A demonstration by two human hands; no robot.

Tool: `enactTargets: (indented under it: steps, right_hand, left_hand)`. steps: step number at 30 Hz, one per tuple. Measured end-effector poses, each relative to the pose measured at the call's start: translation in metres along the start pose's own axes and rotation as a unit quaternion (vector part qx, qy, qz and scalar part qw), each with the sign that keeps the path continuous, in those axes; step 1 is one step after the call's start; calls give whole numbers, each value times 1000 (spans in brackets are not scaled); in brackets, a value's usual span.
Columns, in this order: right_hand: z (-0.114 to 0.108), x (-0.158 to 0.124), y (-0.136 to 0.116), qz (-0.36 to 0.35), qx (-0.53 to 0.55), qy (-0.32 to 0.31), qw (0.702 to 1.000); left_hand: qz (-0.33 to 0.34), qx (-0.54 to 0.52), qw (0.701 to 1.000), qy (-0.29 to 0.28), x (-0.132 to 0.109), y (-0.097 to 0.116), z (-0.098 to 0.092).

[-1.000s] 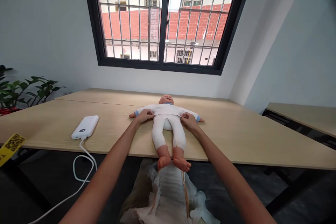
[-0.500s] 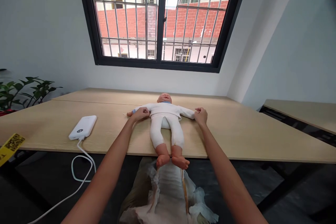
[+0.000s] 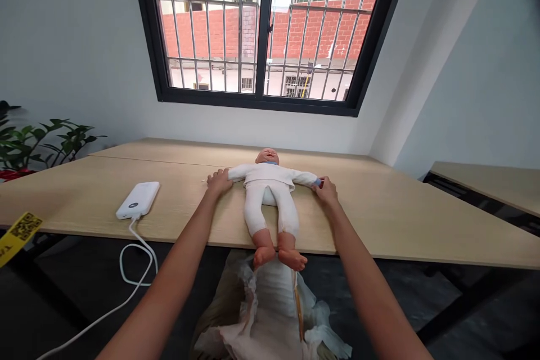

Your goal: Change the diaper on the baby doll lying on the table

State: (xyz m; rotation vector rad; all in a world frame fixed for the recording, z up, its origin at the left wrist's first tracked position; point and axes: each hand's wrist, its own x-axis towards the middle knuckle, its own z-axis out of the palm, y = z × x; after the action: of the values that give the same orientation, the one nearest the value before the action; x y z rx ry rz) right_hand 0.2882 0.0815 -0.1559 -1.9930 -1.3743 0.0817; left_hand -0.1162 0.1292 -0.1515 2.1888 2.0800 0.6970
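Note:
A baby doll (image 3: 270,191) in a white top and white leggings lies on its back on the wooden table (image 3: 379,219), head toward the window, bare feet hanging over the near edge. My left hand (image 3: 218,181) is closed on the doll's arm at the left, covering its hand. My right hand (image 3: 324,190) pinches the blue cuff of the doll's other sleeve at the right. Both of the doll's arms are stretched out sideways. A crumpled white diaper (image 3: 274,315) lies on my lap below the table edge.
A white power bank (image 3: 138,200) lies on the table to the left, its white cable (image 3: 126,275) looping down off the edge. A green plant (image 3: 37,143) stands at far left. A yellow tag (image 3: 17,235) hangs at the left edge. A second table (image 3: 485,185) is at right.
Both hands moved outward from the doll's waist to the ends of its arms. The arms are now spread wider.

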Motion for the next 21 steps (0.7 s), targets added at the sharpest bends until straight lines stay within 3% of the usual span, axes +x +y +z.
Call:
enactTargets:
  steps: [9, 14, 21]
  right_hand:
    - [12, 7, 2, 36, 10, -17, 999]
    - [12, 6, 3, 43, 13, 10, 999]
    - [16, 12, 10, 35, 94, 17, 995]
  left_hand:
    - [-1, 46, 999, -4, -8, 8, -1]
    - [-2, 52, 999, -12, -7, 9, 3]
    - [-5, 33, 999, 8, -9, 11, 3]
